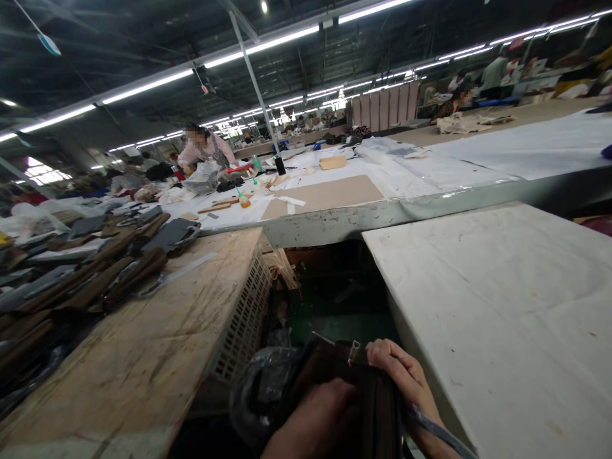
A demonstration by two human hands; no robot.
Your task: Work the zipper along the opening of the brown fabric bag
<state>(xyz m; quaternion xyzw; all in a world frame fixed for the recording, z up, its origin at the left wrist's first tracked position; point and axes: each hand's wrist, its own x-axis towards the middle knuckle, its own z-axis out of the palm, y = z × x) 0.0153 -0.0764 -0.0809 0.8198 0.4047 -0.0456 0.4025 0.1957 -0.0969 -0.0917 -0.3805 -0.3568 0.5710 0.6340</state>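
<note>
A dark brown bag (377, 408) is at the bottom middle, low in the gap between two tables. A handle in clear plastic wrap (248, 395) curves out on its left side. A small metal buckle or ring (354, 350) stands up at its top edge. My right hand (394, 370) is closed over the bag's far right edge, fingers curled. My left hand (320, 408) reaches across or into the bag; motion and shadow smear its fingers, so their pose does not show.
A worn wooden table (157, 338) on the left bears several brown strap-like pieces (119, 268). A white-covered table (507, 306) stands right. Beneath the left table is a plastic crate (243, 312). A long worktable (329, 220) crosses ahead; a co-worker (205, 150) leans over it.
</note>
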